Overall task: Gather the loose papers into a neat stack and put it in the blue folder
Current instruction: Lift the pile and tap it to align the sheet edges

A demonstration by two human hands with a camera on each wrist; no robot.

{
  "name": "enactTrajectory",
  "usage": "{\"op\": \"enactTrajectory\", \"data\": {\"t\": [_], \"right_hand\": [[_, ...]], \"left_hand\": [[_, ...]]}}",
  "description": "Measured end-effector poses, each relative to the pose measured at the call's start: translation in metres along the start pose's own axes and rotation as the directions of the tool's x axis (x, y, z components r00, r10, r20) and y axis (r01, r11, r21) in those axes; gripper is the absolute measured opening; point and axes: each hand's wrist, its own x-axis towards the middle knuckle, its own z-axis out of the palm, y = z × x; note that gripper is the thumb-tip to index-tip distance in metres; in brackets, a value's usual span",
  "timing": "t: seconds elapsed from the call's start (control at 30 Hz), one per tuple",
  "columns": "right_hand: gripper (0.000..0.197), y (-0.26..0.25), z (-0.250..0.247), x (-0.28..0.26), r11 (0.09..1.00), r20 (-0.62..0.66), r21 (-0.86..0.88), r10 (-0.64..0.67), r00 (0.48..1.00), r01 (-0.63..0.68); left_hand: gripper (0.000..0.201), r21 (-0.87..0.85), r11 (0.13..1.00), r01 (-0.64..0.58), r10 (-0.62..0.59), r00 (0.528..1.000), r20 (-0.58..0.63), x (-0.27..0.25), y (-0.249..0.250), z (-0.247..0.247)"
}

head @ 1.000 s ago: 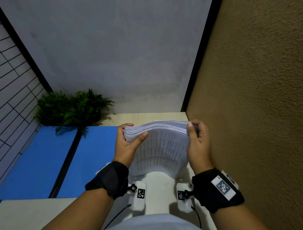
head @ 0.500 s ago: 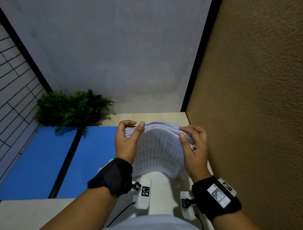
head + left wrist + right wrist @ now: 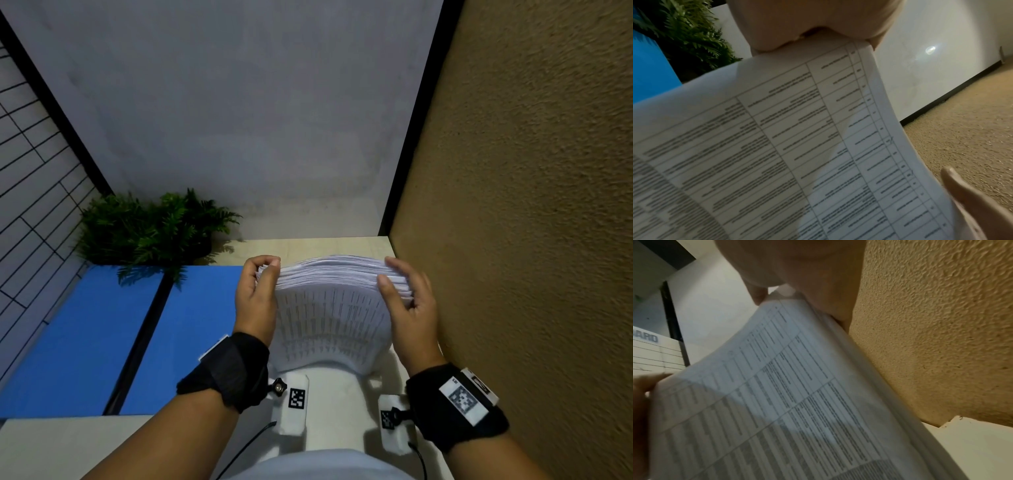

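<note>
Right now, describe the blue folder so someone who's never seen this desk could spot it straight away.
Start at the pale desk against the grey wall. The blue folder lies open and flat on its left part, in front of the green fern. Its dark centre spine and bright blue set it apart from the white papers.

Tight on the right, open on the left

The textured brown wall (image 3: 534,240) stands just beside the right hand (image 3: 411,308), leaving only a narrow gap on that side. The paper stack (image 3: 335,308) fills the space between both hands. To the left, the open blue folder (image 3: 85,342) lies flat and bare on the table (image 3: 308,246); only the fern (image 3: 150,229) crowds its far edge.
</note>
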Motion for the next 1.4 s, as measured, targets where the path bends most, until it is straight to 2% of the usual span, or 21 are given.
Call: {"op": "enactTrajectory", "data": {"t": [0.1, 0.23, 0.37, 0.47, 0.6, 0.73, 0.83, 0.87, 0.97, 1.07, 1.1, 1.2, 1.33, 1.4], "right_hand": [[0.028, -0.001, 0.004, -0.005, 0.995, 0.029, -0.058, -0.074, 0.997, 0.076], [0.026, -0.001, 0.007, -0.003, 1.000, -0.059, -0.001, 0.013, 0.998, -0.013], [0.027, -0.001, 0.004, 0.000, 0.996, 0.035, -0.060, -0.066, 0.997, 0.068], [0.031, 0.002, 0.002, 0.007, 0.997, -0.058, -0.036, 0.069, 0.996, -0.071], [0.040, -0.004, 0.007, 0.001, 0.995, 0.043, -0.076, -0.053, 0.998, 0.057], [0.038, -0.002, 0.009, 0.005, 0.996, -0.046, -0.078, 0.032, 0.998, -0.035], [0.033, -0.004, 0.010, 0.003, 0.990, 0.045, -0.108, -0.092, 0.995, 0.096], [0.033, -0.002, 0.009, 0.004, 0.990, 0.034, -0.112, -0.084, 0.996, 0.087], [0.040, 0.000, 0.008, 0.009, 0.996, -0.039, -0.080, 0.043, 0.998, -0.046], [0.040, -0.004, 0.012, 0.004, 0.989, 0.049, -0.133, -0.064, 0.997, 0.070], [0.040, -0.003, 0.012, 0.004, 0.987, 0.038, -0.146, -0.060, 0.997, 0.065], [0.046, -0.002, 0.011, 0.008, 0.987, -0.082, -0.131, 0.077, 0.994, -0.088], [0.040, -0.002, 0.014, 0.003, 0.976, -0.015, -0.211, -0.063, 0.998, 0.058], [0.043, -0.003, 0.014, 0.004, 0.982, -0.077, -0.183, 0.025, 0.997, -0.039]], "left_hand": [[0.023, -0.008, 1.000, 0.025, -0.025, 0.998, 0.051, -0.001, 0.000, -0.001], [0.041, -0.074, 0.997, 0.038, -0.030, 0.993, 0.115, -0.004, 0.001, -0.002], [0.060, -0.078, 0.995, 0.055, -0.040, 0.983, 0.181, -0.004, -0.003, -0.005], [0.077, -0.098, 0.993, 0.071, -0.050, 0.977, 0.206, -0.003, -0.006, -0.007], [0.073, -0.082, 0.994, 0.079, -0.059, 0.973, 0.221, -0.004, -0.012, -0.006], [0.071, -0.067, 0.995, 0.079, -0.061, 0.969, 0.241, -0.002, -0.016, -0.007], [0.073, -0.060, 0.995, 0.079, -0.061, 0.964, 0.259, 0.000, -0.016, -0.009], [0.073, -0.063, 0.995, 0.082, -0.063, 0.963, 0.260, 0.001, -0.017, -0.009], [0.073, -0.064, 0.994, 0.091, -0.070, 0.960, 0.272, 0.003, -0.018, -0.009], [0.075, -0.027, 0.997, 0.071, -0.060, 0.957, 0.285, 0.004, -0.019, -0.007], [0.076, -0.026, 0.997, 0.069, -0.058, 0.957, 0.286, 0.004, -0.019, -0.007], [0.077, -0.039, 0.996, 0.076, -0.063, 0.959, 0.278, 0.005, -0.021, -0.008], [0.086, -0.032, 0.994, 0.104, -0.091, 0.955, 0.283, 0.011, -0.031, -0.010], [0.089, -0.005, 0.992, 0.127, -0.120, 0.949, 0.292, 0.012, -0.037, -0.011]]}}
